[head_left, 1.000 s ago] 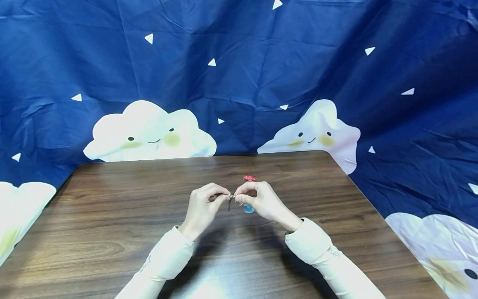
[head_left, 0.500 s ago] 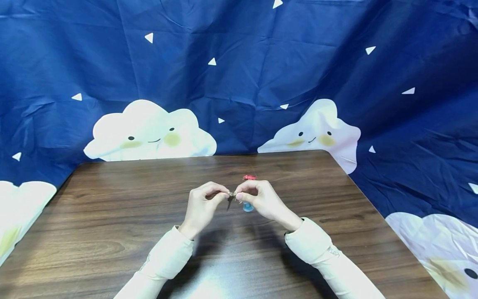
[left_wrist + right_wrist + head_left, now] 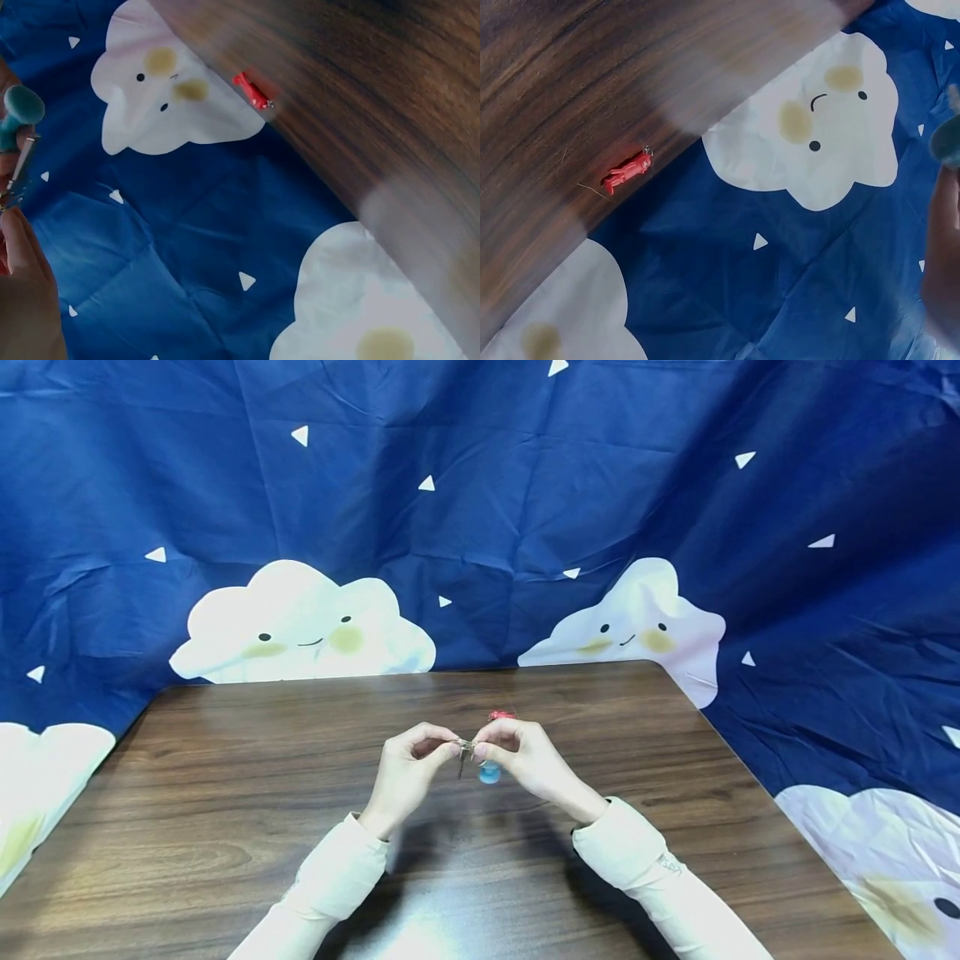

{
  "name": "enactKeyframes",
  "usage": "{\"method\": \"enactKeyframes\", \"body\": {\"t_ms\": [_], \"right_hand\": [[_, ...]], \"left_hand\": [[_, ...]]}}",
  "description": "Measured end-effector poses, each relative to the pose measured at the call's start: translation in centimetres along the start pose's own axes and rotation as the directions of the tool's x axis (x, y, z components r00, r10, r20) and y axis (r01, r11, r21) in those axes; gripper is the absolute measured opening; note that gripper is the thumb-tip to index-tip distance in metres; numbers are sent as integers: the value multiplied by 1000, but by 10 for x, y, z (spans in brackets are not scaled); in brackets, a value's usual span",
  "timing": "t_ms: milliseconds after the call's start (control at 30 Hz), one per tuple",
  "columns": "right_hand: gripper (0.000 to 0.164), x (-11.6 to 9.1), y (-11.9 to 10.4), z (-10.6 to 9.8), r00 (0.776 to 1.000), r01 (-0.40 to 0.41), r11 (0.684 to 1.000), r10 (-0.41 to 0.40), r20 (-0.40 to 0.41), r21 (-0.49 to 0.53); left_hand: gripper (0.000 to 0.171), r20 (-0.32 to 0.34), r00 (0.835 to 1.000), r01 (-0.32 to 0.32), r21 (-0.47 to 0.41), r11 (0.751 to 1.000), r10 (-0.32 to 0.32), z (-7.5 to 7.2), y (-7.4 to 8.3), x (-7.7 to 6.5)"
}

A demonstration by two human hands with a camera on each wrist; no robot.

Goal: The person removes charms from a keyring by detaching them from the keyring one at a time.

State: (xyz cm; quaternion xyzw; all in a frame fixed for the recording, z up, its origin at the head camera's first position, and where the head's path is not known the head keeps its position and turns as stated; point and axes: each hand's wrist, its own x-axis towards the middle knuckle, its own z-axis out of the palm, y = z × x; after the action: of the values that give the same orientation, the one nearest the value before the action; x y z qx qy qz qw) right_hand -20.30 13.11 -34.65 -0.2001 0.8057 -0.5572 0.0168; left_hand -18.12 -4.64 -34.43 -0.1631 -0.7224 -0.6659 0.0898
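Over the middle of the table, my left hand [image 3: 401, 777] and right hand [image 3: 528, 768] meet almost fingertip to fingertip. Between them is a small metal key ring [image 3: 467, 745], pinched from the right by thumb and forefinger. The left fingers pinch a key at the ring, and a dark key [image 3: 461, 767] hangs down beneath them. A blue, knob-shaped charm [image 3: 489, 772] dangles under my right fingers; the left wrist view shows this teal charm [image 3: 24, 106] beside a silvery strip of metal [image 3: 25, 159]. Fingers hide much of the ring.
A small red figure charm [image 3: 501, 715] with a metal end lies on the wooden table [image 3: 247, 827], just beyond my right hand. Behind the table hangs a blue cloth [image 3: 480, 485] printed with white clouds.
Both hands stay in nearly the same place, rising very slightly. The hanging key has turned and swung, and the blue charm has shifted a little left and further into sight.
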Motion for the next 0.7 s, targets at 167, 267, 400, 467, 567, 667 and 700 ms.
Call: {"method": "enactKeyframes", "body": {"t_ms": [167,267,400,467,567,667,700], "right_hand": [[14,-1,1,2,999,-34,997,34,4,67],[14,-2,0,3,999,-39,998,39,-12,55],[14,-1,1,3,999,-24,1000,24,-26,10],[13,-1,2,2,999,-21,1000,21,-29,-10],[13,-2,3,1,999,-31,999,30,-21,-29],[17,-3,3,-1,998,-60,998,60,13,-23],[19,-3,3,-2,997,-69,997,70,24,-18]], "left_hand": [[13,-7,999,-44,45,998,45,1,-16,4],[14,-3,989,-149,117,982,150,1,-29,8],[11,24,936,-343,286,895,351,1,-33,8],[10,32,906,-404,365,839,422,0,-32,8],[9,35,891,-427,407,808,453,-1,-30,8],[7,24,904,-404,381,832,428,-2,-30,9],[7,20,910,-392,370,842,414,-2,-31,9]]}}
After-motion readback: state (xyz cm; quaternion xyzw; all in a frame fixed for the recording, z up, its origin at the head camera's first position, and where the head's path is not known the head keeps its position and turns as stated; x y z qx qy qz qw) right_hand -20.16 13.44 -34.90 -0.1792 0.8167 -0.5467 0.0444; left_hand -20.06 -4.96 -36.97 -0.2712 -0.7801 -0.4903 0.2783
